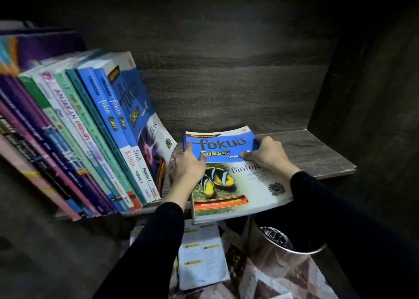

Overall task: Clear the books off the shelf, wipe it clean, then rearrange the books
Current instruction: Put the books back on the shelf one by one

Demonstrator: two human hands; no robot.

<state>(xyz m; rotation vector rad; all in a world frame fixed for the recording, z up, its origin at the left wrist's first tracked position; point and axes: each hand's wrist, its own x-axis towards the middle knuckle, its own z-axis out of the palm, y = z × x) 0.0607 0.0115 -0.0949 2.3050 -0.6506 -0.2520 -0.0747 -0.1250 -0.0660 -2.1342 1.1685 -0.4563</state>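
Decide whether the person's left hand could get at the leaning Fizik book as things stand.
Probably yes. The left hand grips the left edge of the Biology book, right beside the Fizik book, with nothing between them; it would first have to let go.

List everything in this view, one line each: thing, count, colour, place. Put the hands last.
Biology book: one, blue-and-white cover with an orange clownfish, flat over the shelf's right part, near edge past the shelf front.
leaning books: one row, exact count unclear, blue, green, purple and pink spines, shelf's left part.
shelf: one, grey-brown wood grain, across the middle of the view.
open booklet: one, white pages with yellow marks, below the shelf.
metal container: one, shiny silver, below the shelf, right of the booklet.
patterned cloth: one, brown and white, bottom of view.
left hand: black sleeve, grips the Biology book's left edge.
right hand: black sleeve, grips its far right corner.
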